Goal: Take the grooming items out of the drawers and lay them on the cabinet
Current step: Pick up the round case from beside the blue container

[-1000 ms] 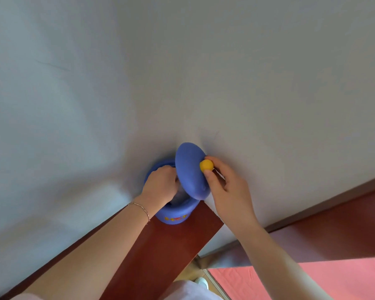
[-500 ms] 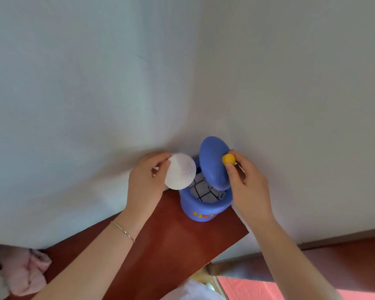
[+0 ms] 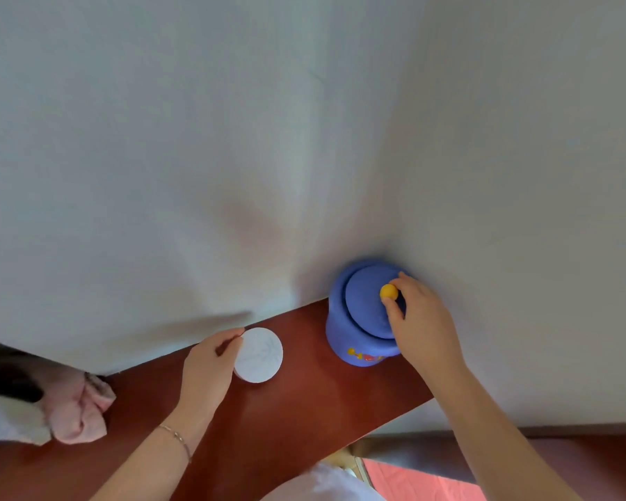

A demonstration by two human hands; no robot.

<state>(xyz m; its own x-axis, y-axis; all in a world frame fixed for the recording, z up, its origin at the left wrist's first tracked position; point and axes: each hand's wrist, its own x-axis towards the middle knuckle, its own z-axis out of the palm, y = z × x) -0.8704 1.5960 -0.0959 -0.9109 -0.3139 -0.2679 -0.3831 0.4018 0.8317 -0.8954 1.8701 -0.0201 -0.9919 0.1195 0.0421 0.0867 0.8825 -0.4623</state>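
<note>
A round white container (image 3: 260, 354) with a faint blue pattern on its lid rests on the red-brown cabinet top (image 3: 286, 421). My left hand (image 3: 206, 370) grips its left side. To the right, against the wall, stands a blue jar (image 3: 355, 341) with yellow marks near its base. Its blue lid (image 3: 365, 305) lies nearly flat on the jar's mouth. My right hand (image 3: 421, 327) pinches the lid's yellow knob (image 3: 389, 292) between thumb and fingers. The jar's inside is hidden.
A pale wall rises right behind the cabinet top. Pink and white bunched cloth (image 3: 76, 410) lies at the left end of the top. Below the cabinet's right end, a pink mat (image 3: 423, 482) covers the floor.
My left hand has carried the white container out of the jar, left and down onto the cabinet top. My right hand has lowered the tilted lid onto the jar.
</note>
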